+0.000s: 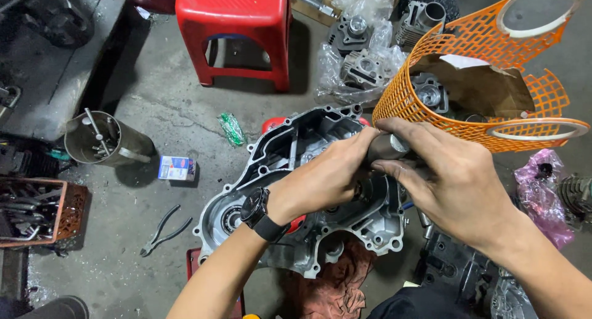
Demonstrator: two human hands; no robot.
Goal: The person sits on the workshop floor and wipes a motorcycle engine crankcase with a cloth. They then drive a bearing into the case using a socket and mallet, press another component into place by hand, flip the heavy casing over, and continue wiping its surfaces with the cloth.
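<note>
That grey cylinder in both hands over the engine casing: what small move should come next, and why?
Probably ease the grey cylinder straight down. Both the left hand and right hand grip it just above the engine casing, whose open side faces up beneath it.

The one view comes from the camera on my head, looking steeply down at the concrete floor [166,118] in front of me. It sits close over my work: my left hand [320,177] and right hand [447,183] fill the middle of the picture, with my forearms running in from the near edge. Straight below lies the grey engine case [277,165]. The far edge takes in the red stool [237,23] and the orange mesh basket [493,66] on the far right. On the left the view reaches a metal can [105,140] and a rusty tool tray [68,211]. No second view overlaps it.
</note>
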